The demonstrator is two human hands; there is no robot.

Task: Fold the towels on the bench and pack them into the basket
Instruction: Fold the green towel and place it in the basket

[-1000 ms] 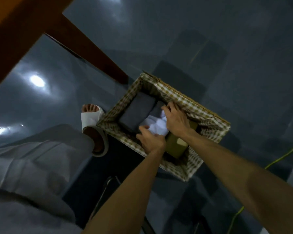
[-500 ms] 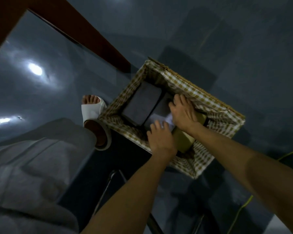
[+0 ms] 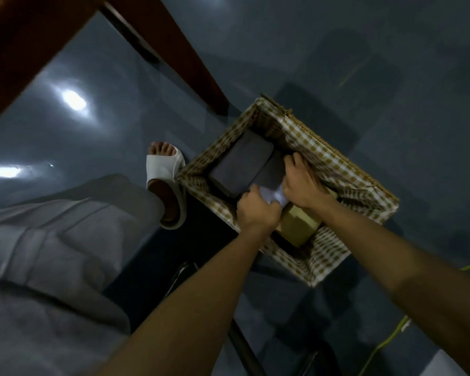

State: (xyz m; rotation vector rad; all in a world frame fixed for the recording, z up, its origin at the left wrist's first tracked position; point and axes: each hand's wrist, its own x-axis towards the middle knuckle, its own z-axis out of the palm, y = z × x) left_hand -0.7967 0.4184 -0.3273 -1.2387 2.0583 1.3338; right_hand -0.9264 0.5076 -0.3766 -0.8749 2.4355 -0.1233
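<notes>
We have pressed the white towel down into the basket; less of it now shows between our left grip and right grip.

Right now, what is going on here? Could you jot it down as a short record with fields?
Setting: basket with checked lining, on a dark glossy floor
Already inside: dark folded towel; tan folded item
Being packed: white towel, between both hands
Left hand: fingers curled on the white towel
Right hand: lies over the white towel; grip unclear
Nearby: white sandal beside the basket
</notes>
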